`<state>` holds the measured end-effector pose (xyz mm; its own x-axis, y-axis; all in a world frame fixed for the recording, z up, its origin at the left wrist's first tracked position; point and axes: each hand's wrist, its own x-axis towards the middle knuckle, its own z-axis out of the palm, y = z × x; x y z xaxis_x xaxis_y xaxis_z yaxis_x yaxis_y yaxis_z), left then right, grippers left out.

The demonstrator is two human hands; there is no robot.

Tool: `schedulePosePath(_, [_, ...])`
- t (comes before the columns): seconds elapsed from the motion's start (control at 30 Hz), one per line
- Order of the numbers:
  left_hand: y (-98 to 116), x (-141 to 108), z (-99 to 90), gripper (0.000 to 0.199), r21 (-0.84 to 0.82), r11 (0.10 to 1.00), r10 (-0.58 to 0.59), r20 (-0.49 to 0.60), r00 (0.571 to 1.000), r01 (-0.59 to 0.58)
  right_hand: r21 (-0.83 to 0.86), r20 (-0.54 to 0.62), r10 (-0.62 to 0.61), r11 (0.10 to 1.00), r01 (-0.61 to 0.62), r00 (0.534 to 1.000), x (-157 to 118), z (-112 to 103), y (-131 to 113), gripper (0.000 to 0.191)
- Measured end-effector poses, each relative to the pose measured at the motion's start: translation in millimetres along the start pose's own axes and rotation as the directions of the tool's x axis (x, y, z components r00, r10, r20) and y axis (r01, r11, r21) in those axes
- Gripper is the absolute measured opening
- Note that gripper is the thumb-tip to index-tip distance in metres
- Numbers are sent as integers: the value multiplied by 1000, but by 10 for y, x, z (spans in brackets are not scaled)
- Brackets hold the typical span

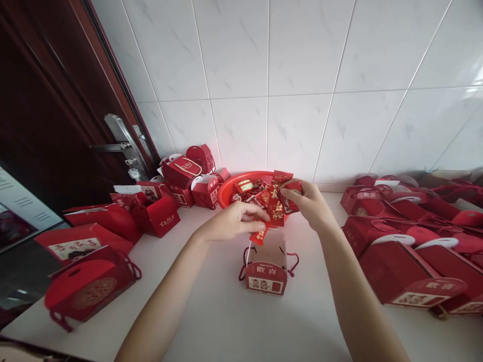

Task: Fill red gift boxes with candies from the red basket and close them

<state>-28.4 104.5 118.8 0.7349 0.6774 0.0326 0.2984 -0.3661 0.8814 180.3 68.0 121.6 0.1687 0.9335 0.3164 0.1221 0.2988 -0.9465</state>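
My left hand [241,221] is closed on a small red candy packet [259,235], held just above an open gift box. That box [266,274] is red with white-and-red lettering, its top open and a cord loop at each side. Farther back and to the right, my right hand [304,201] pinches red wrapped snack packets [278,201] over the basket's edge. The red plastic basket [226,193] holds several wrapped sweets [251,191] and stands against the wall. My fingers partly hide the packets, so I cannot tell how many are held.
Red gift boxes [156,213] stand on the left of the white table [226,317], some open. Many more closed red boxes [396,269] are packed together at the right. A tiled wall [241,60] rises behind, and a dark door [56,85] with a metal handle is at left.
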Motion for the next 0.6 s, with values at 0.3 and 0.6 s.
schedulePosePath(0.3, [40, -83, 150, 18, 257, 965, 37, 83, 996, -57, 27, -22, -20, 999, 21, 1000, -10, 11, 8, 16])
schedulePosePath(0.6, [89, -18, 158, 20, 122, 987, 132, -223, 966, -107, 127, -50, 33, 992, -26, 998, -21, 31, -14, 20])
